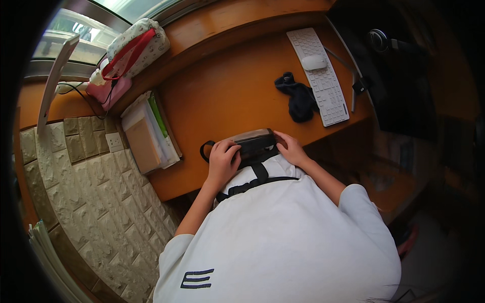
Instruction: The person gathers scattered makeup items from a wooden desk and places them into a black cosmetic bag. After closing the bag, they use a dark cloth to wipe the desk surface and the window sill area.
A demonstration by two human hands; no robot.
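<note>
My left hand and my right hand both grip a dark, flat device with a grey top face, held against my chest at the near edge of the wooden desk. A black strap loops off the device's left end, and black straps cross my white shirt below it. My fingers curl over the device's two ends.
A white keyboard with a white mouse on it lies at the desk's right. A dark cloth lies beside it. A stack of books and folders sits left. Floral pouches rest on the ledge. A brick-pattern wall runs along the left.
</note>
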